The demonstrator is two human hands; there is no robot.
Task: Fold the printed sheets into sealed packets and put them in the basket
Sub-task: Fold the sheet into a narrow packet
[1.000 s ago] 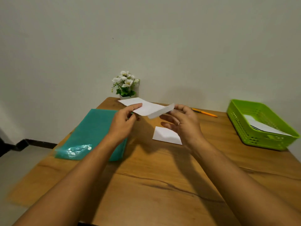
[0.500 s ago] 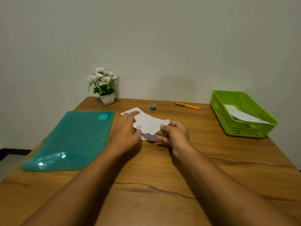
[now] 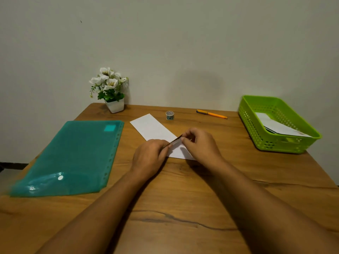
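A white sheet (image 3: 152,128) lies slantwise on the middle of the bench (image 3: 183,198), its near end lifted. The curled fingers of the left hand (image 3: 148,156) and the right hand (image 3: 200,145) pinch that raised edge from either side. The green basket (image 3: 256,129) stands far right, well apart, with folded papers (image 3: 278,127) inside.

Both bare forearms reach forward and converge; left hand (image 3: 149,155) and right hand (image 3: 200,146) sit knuckles-up, close together; curled fingertips of each pinch the white sheet (image 3: 152,128).
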